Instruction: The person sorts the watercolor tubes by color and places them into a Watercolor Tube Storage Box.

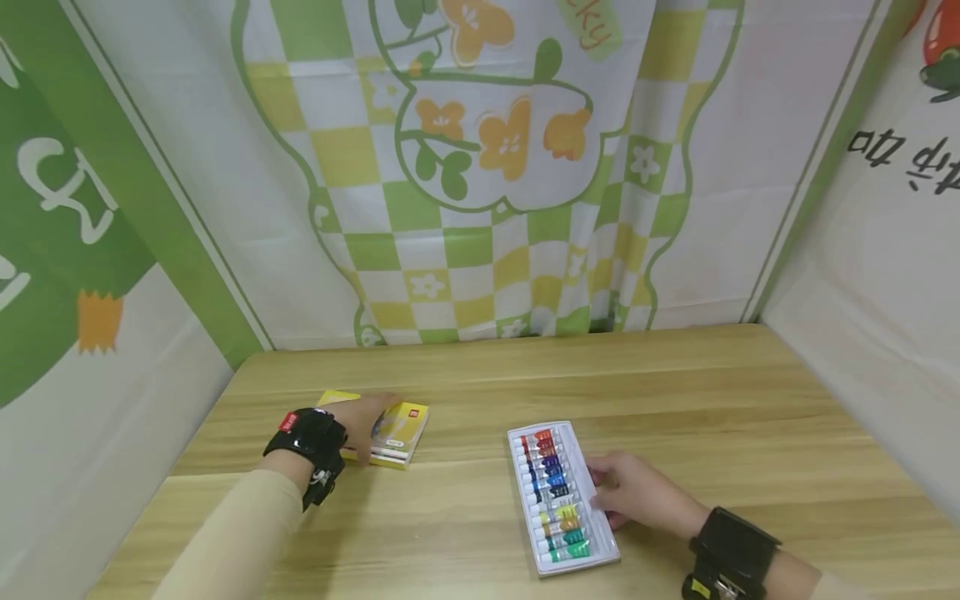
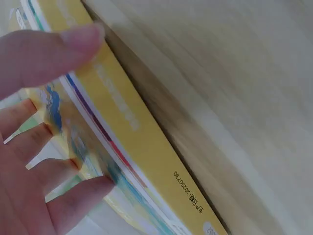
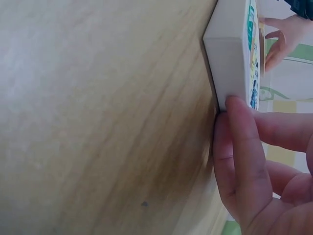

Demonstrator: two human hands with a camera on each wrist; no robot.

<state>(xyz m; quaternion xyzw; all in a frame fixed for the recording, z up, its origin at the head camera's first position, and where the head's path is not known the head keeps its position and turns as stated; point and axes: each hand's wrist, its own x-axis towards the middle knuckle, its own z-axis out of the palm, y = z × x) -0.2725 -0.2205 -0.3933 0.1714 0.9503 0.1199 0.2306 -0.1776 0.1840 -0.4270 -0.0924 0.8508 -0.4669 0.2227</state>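
Note:
A yellow printed box (image 1: 408, 427) lies on the left of the table. My left hand (image 1: 362, 419) spans it, thumb along the near side and fingers over the top. In the left wrist view the thumb (image 2: 80, 44) overlaps the yellow side wall (image 2: 146, 142), and the other fingers meet the picture face. Right of centre, a white tray (image 1: 579, 467) bears a column of paint tubes (image 1: 553, 483) in several colours. My right hand (image 1: 641, 492) grips its right edge. In the right wrist view its fingers pinch the tray's pale side wall (image 3: 227, 63).
The wooden table (image 1: 450, 517) runs back to a checked curtain (image 1: 480, 275). Cloth walls (image 1: 862, 333) stand on both sides. Black camera straps (image 1: 735, 550) sit on both wrists.

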